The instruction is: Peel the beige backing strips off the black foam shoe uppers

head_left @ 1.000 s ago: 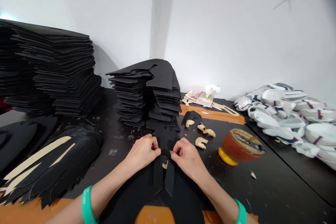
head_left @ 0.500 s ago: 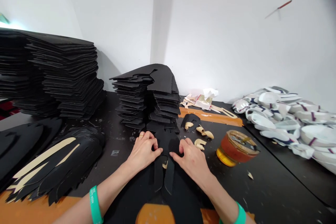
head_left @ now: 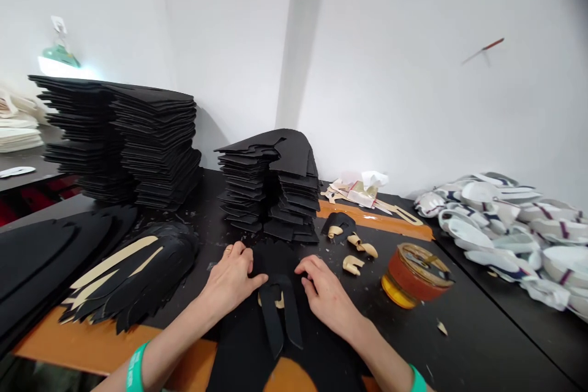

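A black foam shoe-upper piece with two long narrow tabs lies flat on the table in front of me. My left hand rests on its left side, fingertips on the foam and not pinching it. My right hand sits at its right edge, fingers slightly curled, with nothing held. A small beige scrap shows between the tabs. Just beyond the hands stands a tall stack of black foam pieces.
A larger black stack stands at the left, with a fanned pile of black and beige pieces before it. Right of the hands are beige curled scraps, an orange glue tin, and a heap of white shoe parts.
My hands have moved apart and no longer pinch the top of the black piece. The view has turned left and tilted up, bringing more of the left side into sight.
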Tool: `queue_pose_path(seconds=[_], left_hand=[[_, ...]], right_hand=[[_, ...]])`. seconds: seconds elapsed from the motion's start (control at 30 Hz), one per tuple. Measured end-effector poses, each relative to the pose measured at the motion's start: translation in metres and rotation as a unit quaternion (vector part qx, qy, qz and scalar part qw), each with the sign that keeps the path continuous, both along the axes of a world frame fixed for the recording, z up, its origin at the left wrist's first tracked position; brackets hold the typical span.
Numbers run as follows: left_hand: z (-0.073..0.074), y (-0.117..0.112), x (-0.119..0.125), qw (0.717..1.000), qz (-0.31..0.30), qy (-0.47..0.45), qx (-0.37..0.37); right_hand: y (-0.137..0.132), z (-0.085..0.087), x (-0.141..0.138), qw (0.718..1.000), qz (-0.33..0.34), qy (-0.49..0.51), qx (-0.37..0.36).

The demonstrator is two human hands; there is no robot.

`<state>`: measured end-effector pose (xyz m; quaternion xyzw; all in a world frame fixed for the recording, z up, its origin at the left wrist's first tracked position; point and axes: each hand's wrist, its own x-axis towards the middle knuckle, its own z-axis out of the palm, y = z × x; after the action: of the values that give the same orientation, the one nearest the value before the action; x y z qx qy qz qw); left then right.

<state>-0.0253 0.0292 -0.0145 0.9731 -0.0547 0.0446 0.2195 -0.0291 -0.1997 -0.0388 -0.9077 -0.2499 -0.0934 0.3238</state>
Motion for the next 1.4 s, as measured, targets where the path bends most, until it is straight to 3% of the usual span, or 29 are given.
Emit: queue_pose_path(seconds=[0.07,0.13,0.27,0.37,0.47,0.57,0.67,0.8,0.97,1.13,1.27,1.4], left_hand=[[0.0,0.003,-0.002,0.999,-0.013,-0.046,0.003],[-0.002,0.001,-0.002,0.994,-0.061,-0.076,-0.049],[-0.007,-0.006,0.003,0.968,-0.161,0.038,-0.191],[-0.006,-0.001,0.003,0.962,-0.2,0.05,-0.18],[0.0,0.008,-0.001,0.968,-0.197,0.033,-0.153],[0.003,0.009,-0.001,0.974,-0.171,-0.011,-0.148],[-0.004,0.0,0.008,0.96,-0.203,0.018,-0.194],[-0.019,-0.008,0.025,0.934,-0.228,0.096,-0.258],[-0.023,-0.005,0.03,0.932,-0.24,0.073,-0.263],[-0.024,-0.003,0.029,0.931,-0.252,0.079,-0.252],[-0.025,-0.003,0.028,0.927,-0.273,0.072,-0.248],[-0.022,-0.001,0.027,0.928,-0.282,0.079,-0.229]], right_hand=[[0.001,0.003,-0.002,1.0,0.022,-0.009,0.02],[0.007,0.007,-0.006,0.997,0.059,-0.014,0.047],[0.018,0.01,-0.011,0.987,0.153,0.033,0.04],[0.009,0.006,-0.007,0.991,0.133,0.028,0.005],[-0.012,0.005,-0.009,0.998,0.057,-0.002,0.017],[-0.022,0.009,-0.021,0.996,0.084,-0.028,0.024],[-0.012,0.012,-0.033,0.987,0.154,-0.051,-0.013],[0.011,0.01,-0.027,0.987,0.12,-0.087,-0.06],[0.027,0.001,-0.002,0.979,0.092,-0.144,-0.112],[0.027,-0.006,-0.002,0.973,0.119,-0.19,-0.059],[0.015,-0.003,-0.025,0.958,0.162,-0.234,-0.047],[0.005,0.002,-0.049,0.955,0.158,-0.248,-0.022]])
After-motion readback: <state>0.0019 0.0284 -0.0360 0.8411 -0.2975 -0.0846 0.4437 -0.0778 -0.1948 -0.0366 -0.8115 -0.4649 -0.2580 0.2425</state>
